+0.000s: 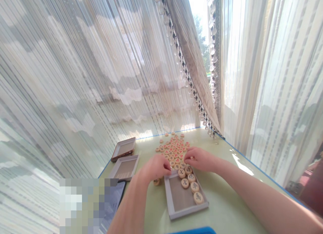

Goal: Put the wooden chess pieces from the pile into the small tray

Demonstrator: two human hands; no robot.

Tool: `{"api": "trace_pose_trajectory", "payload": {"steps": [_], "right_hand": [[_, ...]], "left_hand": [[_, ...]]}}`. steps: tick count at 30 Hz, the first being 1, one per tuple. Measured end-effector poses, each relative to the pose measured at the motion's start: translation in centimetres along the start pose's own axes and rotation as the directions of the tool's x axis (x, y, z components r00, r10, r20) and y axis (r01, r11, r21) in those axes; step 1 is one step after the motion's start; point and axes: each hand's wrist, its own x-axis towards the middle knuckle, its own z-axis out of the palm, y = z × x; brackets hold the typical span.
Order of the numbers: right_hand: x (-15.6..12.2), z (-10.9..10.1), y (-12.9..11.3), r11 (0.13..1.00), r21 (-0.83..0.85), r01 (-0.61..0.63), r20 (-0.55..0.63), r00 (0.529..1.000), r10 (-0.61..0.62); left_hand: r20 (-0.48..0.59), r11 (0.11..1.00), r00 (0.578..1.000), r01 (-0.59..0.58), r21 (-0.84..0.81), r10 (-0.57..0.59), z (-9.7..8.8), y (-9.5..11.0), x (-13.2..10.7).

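A shallow light-coloured box tray [169,200] lies before me with several Chinese chess pieces [185,183] in its right part, their black characters facing up. Beyond it spreads a loose pile of round wooden Chinese chess pieces [177,147], marked in red and black. My left hand [157,166] is closed by the tray's far left corner, its fingertips curled down by the near edge of the pile. My right hand [199,159] is pinched over pieces just past the tray's far right corner. What either hand's fingers hold is hidden. One piece [156,181] sits left of the tray, partly under my left wrist.
Two more shallow trays, a brown-edged one [124,149] and a pale one [126,167], lie at the left on the pale green table [227,190]. A screen device [114,200] lies nearer. A blue edge [194,231] shows in front. Striped curtains [121,75] hang behind.
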Motion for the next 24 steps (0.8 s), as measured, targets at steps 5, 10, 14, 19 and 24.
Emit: {"api": "trace_pose_trajectory", "payload": {"steps": [5,10,14,19,24], "right_hand": [[0.1,0.1,0.4,0.996,0.013,-0.083,0.067,0.994,0.082],[0.4,0.4,1.0,0.999,0.025,-0.046,-0.080,0.996,0.048],[0.4,0.5,1.6,0.997,-0.073,-0.009,-0.032,0.999,0.007],[0.3,0.2,1.7,0.983,-0.183,-0.031,-0.037,0.999,0.025],[0.4,-0.8,2.4,0.943,-0.274,-0.188,-0.070,0.982,0.175]], "left_hand": [[0.006,0.999,1.000,-0.030,-0.023,0.030,0.4,-0.3,0.3],[0.002,0.998,0.998,-0.060,-0.025,0.060,0.5,-0.3,0.3],[-0.044,0.999,0.999,-0.027,0.019,0.028,0.6,0.0,0.2],[-0.259,0.991,0.966,0.005,0.134,0.030,0.9,0.8,0.7],[-0.232,0.992,0.972,-0.004,0.124,0.033,1.2,0.8,1.2]]}}
